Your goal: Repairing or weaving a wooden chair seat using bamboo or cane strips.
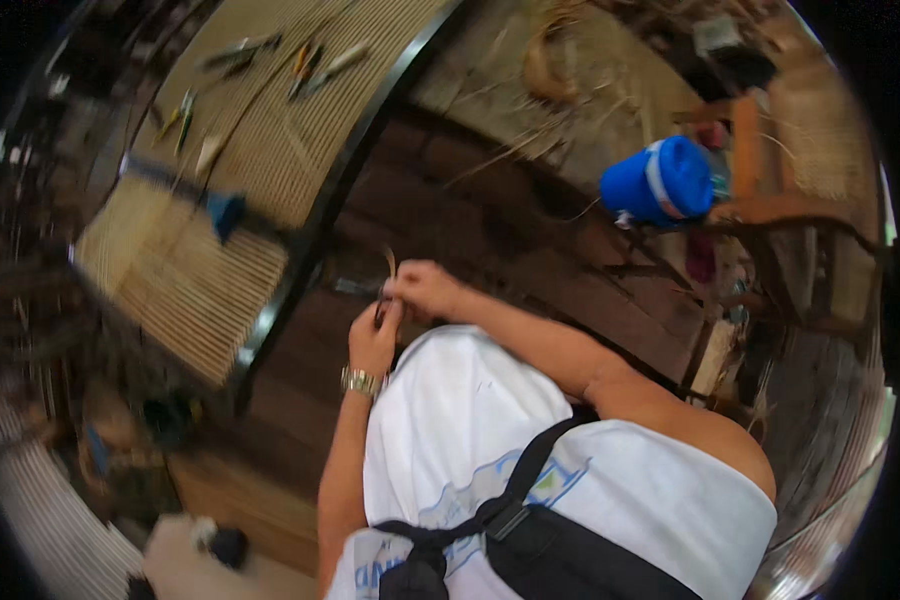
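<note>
My hands meet close together in front of my white shirt. Between the fingertips of my right hand (428, 288) a thin tan strip (390, 262), like a sliver of cane or rattan, curves up a short way. My left hand (373, 338), with a metal watch on its wrist, is closed just below and touches the right fingers. A small dark piece (379, 311) shows at the left fingers, too blurred to name. Past the hands, a greyish flat object (352, 287) lies low down, smeared by motion.
A ribbed bamboo-topped table (260, 130) with a metal edge stands at the left, bearing several hand tools (315, 70) and a blue item (226, 214). At the right are a blue cooler jug (658, 182) and a wooden chair (800, 215). Loose strips (540, 130) litter the far surface.
</note>
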Demonstrator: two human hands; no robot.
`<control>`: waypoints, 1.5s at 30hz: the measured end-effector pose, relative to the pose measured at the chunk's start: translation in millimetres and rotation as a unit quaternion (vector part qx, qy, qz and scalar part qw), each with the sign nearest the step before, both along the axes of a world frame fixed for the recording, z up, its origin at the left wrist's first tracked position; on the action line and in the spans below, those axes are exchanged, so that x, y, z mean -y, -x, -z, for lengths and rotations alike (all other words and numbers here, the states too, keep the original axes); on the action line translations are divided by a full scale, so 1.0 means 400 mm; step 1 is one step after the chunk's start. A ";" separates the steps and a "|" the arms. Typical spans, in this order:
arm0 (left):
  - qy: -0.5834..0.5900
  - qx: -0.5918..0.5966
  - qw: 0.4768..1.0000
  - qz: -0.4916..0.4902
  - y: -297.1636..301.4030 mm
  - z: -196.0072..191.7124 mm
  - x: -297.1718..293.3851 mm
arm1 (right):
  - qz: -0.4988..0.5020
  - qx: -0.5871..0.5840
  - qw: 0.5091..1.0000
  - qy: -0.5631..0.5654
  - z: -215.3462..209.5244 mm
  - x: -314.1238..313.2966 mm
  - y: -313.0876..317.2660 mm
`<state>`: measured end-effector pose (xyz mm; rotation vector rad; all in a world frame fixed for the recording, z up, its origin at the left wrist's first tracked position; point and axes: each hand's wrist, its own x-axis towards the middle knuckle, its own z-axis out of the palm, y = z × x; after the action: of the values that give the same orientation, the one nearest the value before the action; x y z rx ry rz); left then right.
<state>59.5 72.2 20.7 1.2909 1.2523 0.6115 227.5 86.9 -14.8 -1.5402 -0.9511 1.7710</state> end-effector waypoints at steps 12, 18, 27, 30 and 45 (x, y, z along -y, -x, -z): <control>-0.081 -0.027 0.988 0.126 0.196 -0.044 -0.092 | 0.202 -0.086 0.973 0.069 -0.074 -0.047 0.035; -0.051 -0.088 0.986 0.130 0.426 -0.142 -0.003 | 0.277 0.003 0.961 0.027 -0.113 -0.114 -0.194; 0.201 -0.509 0.836 0.044 1.247 0.163 0.603 | 0.374 0.089 0.923 0.022 -0.012 -0.347 -0.528; 0.205 -0.469 0.842 -0.168 1.178 0.114 0.650 | 0.366 0.137 0.920 0.038 0.075 -0.439 -0.599; 0.029 -0.119 0.827 -0.549 0.355 -0.190 0.246 | 0.223 0.236 0.917 -0.231 0.143 -0.757 -0.553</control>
<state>-82.6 -26.0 96.9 0.4727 2.1977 1.2112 448.7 389.7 -72.1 -1.7139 -1.0379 0.7959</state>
